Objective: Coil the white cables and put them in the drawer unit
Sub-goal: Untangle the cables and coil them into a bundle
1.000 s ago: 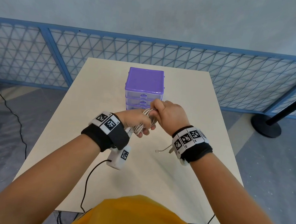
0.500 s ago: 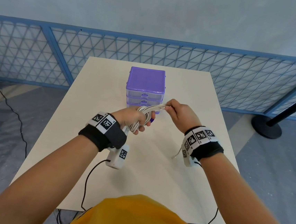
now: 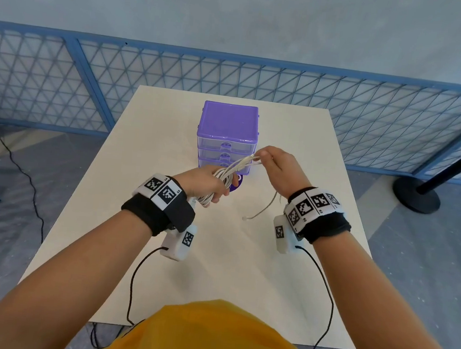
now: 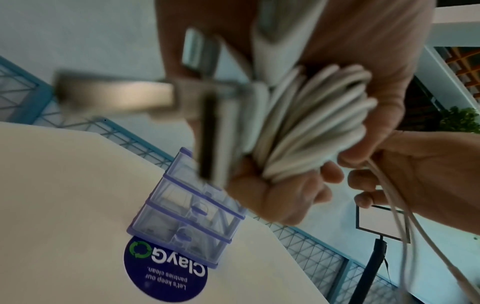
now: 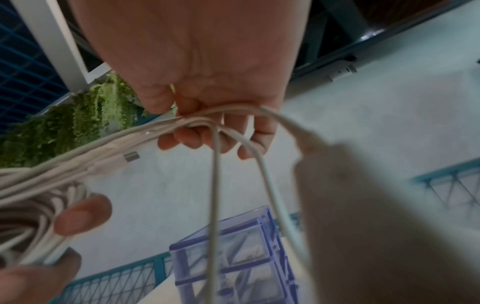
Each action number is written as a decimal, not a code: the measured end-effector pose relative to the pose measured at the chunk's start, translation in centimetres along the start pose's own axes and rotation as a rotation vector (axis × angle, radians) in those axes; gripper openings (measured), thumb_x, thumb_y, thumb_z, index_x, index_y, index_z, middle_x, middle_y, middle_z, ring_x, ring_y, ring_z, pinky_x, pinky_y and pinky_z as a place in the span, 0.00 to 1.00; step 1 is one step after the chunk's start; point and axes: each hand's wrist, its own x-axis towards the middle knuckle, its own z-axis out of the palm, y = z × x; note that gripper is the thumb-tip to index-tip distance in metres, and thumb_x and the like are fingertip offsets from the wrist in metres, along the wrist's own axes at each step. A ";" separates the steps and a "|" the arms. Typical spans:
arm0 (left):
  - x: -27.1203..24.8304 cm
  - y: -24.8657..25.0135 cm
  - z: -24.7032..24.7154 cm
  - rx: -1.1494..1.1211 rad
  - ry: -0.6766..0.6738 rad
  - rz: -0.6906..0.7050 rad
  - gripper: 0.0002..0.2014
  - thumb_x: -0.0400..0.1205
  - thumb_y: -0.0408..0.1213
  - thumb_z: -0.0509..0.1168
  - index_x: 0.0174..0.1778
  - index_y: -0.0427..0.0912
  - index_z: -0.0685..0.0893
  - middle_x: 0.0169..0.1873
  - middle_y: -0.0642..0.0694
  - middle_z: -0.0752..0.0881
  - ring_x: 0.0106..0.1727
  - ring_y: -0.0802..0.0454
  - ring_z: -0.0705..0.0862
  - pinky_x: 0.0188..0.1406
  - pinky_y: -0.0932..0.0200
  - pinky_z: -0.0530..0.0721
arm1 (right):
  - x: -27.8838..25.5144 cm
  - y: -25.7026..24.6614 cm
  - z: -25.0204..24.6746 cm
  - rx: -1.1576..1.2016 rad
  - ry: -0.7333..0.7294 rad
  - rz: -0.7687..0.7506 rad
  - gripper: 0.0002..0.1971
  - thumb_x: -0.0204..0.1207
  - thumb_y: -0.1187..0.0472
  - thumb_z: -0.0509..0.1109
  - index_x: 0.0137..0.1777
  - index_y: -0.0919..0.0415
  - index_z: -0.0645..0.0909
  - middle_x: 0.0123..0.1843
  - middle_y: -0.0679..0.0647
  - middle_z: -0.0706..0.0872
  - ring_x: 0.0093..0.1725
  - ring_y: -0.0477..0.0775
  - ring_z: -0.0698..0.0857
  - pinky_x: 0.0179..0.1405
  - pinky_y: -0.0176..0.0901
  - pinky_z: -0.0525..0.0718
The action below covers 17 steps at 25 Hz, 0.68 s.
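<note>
Blue mesh fencing runs behind the pale table, and near its far end stands the purple drawer unit, all three clear drawers pushed in, a round dark sticker on the table at its base. I have both hands raised above the table, just in front of the unit. My left hand is clenched around the wound bundle of white cables, acting as the spool so the loops can't spring apart. My right hand pinches several strands where they leave the bundle, holding them taut and slightly above the left fist, which I judge sets up the next wrap. Two loose tails hang from the right hand, one ending in a small plug just above the table. Coiling looks mostly done; no drawer has been opened yet for the bundle
</note>
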 end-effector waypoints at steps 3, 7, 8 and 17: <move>-0.2 0.4 -0.8 0.137 -0.022 0.046 0.18 0.66 0.23 0.61 0.40 0.52 0.81 0.39 0.46 0.79 0.39 0.47 0.75 0.31 0.59 0.75 | 0.1 -0.2 -0.3 0.048 -0.066 0.099 0.14 0.81 0.62 0.53 0.46 0.67 0.80 0.32 0.52 0.77 0.34 0.53 0.74 0.35 0.35 0.72; -0.6 1.0 -1.6 0.354 -0.054 0.094 0.19 0.66 0.23 0.63 0.39 0.56 0.79 0.37 0.55 0.78 0.46 0.48 0.75 0.33 0.59 0.74 | 0.0 -0.4 -0.6 0.108 -0.191 0.186 0.09 0.80 0.63 0.56 0.41 0.60 0.76 0.28 0.48 0.71 0.27 0.46 0.67 0.25 0.27 0.68; -0.6 1.1 -1.7 0.391 -0.052 0.092 0.19 0.67 0.22 0.63 0.38 0.56 0.79 0.37 0.55 0.77 0.45 0.48 0.75 0.32 0.59 0.73 | -0.1 -0.4 -0.6 0.115 -0.205 0.194 0.08 0.79 0.64 0.58 0.40 0.60 0.76 0.28 0.48 0.71 0.27 0.45 0.67 0.23 0.24 0.68; -0.3 0.7 -1.8 0.396 0.059 0.035 0.18 0.69 0.24 0.64 0.47 0.51 0.80 0.44 0.50 0.79 0.48 0.47 0.75 0.30 0.61 0.73 | -0.5 -0.2 -0.3 0.269 -0.079 0.112 0.18 0.70 0.76 0.58 0.31 0.51 0.68 0.27 0.49 0.67 0.28 0.48 0.69 0.32 0.38 0.72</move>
